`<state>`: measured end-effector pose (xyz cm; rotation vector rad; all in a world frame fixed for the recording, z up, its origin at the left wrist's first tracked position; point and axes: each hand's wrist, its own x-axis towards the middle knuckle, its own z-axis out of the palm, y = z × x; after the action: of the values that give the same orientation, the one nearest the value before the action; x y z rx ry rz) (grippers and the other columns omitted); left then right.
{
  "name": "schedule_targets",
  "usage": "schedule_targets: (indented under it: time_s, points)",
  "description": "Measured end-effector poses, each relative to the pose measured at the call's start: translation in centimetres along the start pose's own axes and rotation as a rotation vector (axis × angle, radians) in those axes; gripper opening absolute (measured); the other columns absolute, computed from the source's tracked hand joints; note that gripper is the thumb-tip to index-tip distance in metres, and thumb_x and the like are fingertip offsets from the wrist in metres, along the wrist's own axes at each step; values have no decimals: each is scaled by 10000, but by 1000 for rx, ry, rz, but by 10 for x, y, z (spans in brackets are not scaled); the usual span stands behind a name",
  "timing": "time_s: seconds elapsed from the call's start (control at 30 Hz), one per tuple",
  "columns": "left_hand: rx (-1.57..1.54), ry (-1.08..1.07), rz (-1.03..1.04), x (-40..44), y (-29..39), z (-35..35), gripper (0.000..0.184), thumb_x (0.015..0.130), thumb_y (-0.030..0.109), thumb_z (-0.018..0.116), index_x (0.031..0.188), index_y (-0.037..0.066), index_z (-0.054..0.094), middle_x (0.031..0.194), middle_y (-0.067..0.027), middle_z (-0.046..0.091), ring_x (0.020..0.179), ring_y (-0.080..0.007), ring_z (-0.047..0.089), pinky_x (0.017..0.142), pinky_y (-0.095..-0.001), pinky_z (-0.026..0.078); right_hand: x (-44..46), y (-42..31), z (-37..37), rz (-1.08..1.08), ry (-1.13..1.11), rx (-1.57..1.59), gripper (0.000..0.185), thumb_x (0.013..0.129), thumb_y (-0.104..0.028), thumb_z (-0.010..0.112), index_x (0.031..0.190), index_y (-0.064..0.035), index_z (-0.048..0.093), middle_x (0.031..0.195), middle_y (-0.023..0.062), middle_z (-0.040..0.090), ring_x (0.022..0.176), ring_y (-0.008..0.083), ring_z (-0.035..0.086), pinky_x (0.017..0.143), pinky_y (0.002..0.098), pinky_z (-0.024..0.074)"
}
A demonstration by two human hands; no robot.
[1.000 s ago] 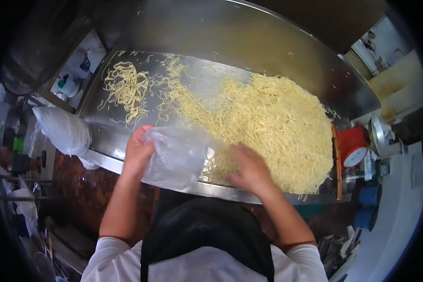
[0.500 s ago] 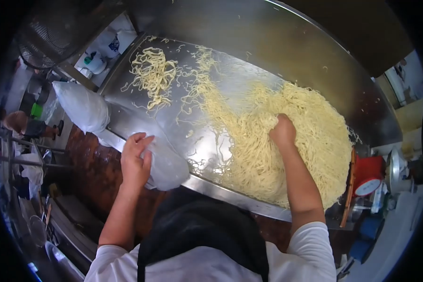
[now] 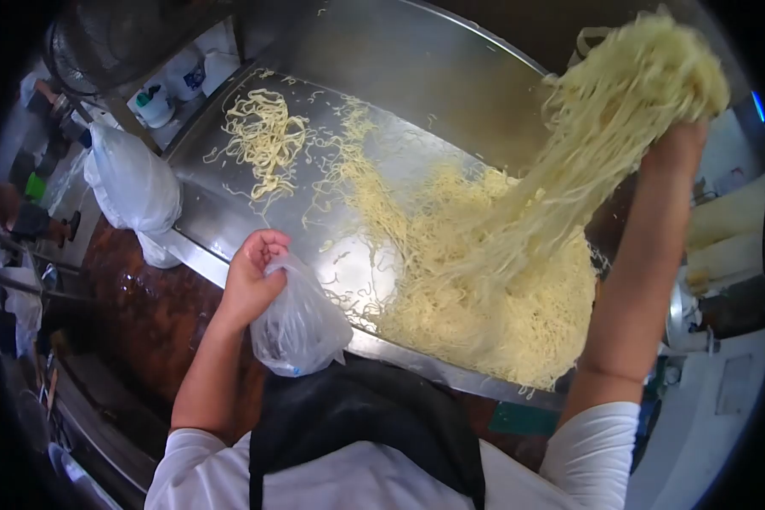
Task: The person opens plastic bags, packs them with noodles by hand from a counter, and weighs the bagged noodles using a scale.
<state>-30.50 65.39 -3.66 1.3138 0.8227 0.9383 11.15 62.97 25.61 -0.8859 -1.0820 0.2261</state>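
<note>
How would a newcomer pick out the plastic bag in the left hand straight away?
Start at the large steel table strewn with noodles, and look along its near edge, by the black apron. There the left hand grips a translucent plastic bag near its top. Unlike the whitish bag at the table's left end, this one is held in a hand.

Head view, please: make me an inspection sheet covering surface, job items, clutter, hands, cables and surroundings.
Surface: metal table, shiny, bare in places.
Job's things: noodles heaped on the table's right part, a bunch lifted above; clear bag hanging at the near edge.
Clutter: small heap apart on the left, stray strands around it; second bag at the left end.
Hands: left grips the clear bag; right holds the lifted bunch.
Cables: nothing seen.
Surroundings: brown floor, wet-looking.
</note>
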Motion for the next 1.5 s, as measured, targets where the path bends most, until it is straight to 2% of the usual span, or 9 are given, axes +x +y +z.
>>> schedule_targets:
  time_s: [0.03, 0.2, 0.27, 0.47, 0.5, 0.6, 0.73, 1.07, 1.5]
  points:
    - [141, 33, 86, 0, -1, -2, 383, 662, -141, 519, 1015, 1, 559, 873, -51, 545, 874, -138, 543, 803, -244, 427, 27, -11, -10, -116, -62, -411, 367, 934, -223, 502, 1224, 2, 519, 1128, 142, 617, 990, 279, 635, 807, 431, 558]
    - [492, 210, 285, 6, 4, -15, 240, 708, -125, 510, 890, -9, 614, 943, -92, 584, 924, -205, 570, 836, -286, 433, 59, -7, -11, 155, -22, -110, 406, 930, -269, 537, 1241, -10, 515, 1170, 136, 603, 1027, 256, 626, 856, 392, 543]
    - [464, 321, 269, 4, -8, -27, 212, 743, -103, 543, 922, -1, 596, 906, -69, 595, 864, -170, 581, 791, -265, 449, 1, 13, 4, 271, -190, -424, 454, 930, -290, 552, 1289, -20, 486, 1202, 108, 591, 1070, 226, 597, 906, 368, 503]
    - [92, 145, -113, -11, 19, -30, 234, 757, -38, 647, 971, 28, 576, 835, -15, 617, 743, -94, 592, 684, -236, 484, -240, 247, -110, 1010, -1132, -1429, 1205, 566, -570, 793, 1478, -84, 174, 1527, 211, 48, 1405, 383, 129, 1130, 479, 164]
    - [98, 81, -131, -10, 21, -26, 226, 757, -38, 648, 966, 26, 591, 845, -13, 622, 747, -93, 594, 686, -236, 485, -246, 220, -68, 1066, -1098, -1607, 1144, 696, -530, 753, 1500, -103, 61, 1523, 260, -103, 1385, 485, 123, 1100, 569, 220]
    - [93, -26, -206, -10, 18, -26, 223, 737, -76, 607, 941, 4, 647, 924, -45, 639, 836, -148, 614, 761, -260, 477, -254, 212, -44, 755, -835, -1660, 626, 760, -282, 702, 1326, -112, 493, 1399, 157, 434, 1276, 289, 431, 1012, 398, 408]
    - [813, 90, 412, 15, 41, -8, 284, 702, -94, 523, 957, -25, 629, 995, -147, 600, 970, -291, 570, 891, -331, 425, -252, 222, -59, 870, -811, -1485, 616, 680, -349, 740, 1232, -122, 587, 1302, 147, 527, 1107, 300, 569, 923, 364, 474]
    - [41, 222, 166, 61, 45, -19, 196, 797, -29, 536, 980, 16, 589, 875, -27, 604, 792, -99, 572, 707, -224, 458, -270, 140, -55, 942, 26, -321, 434, 792, -255, 705, 1161, -49, 607, 1081, 100, 655, 1003, 246, 624, 841, 348, 502]
    - [-268, 17, 90, 184, 134, 69, 185, 817, -2, 551, 992, 31, 602, 863, -56, 626, 782, -145, 612, 686, -271, 490, -62, -42, -34, 48, -108, 340, 494, 884, -230, 624, 1312, -44, 462, 1208, 124, 579, 1052, 225, 603, 899, 352, 523]
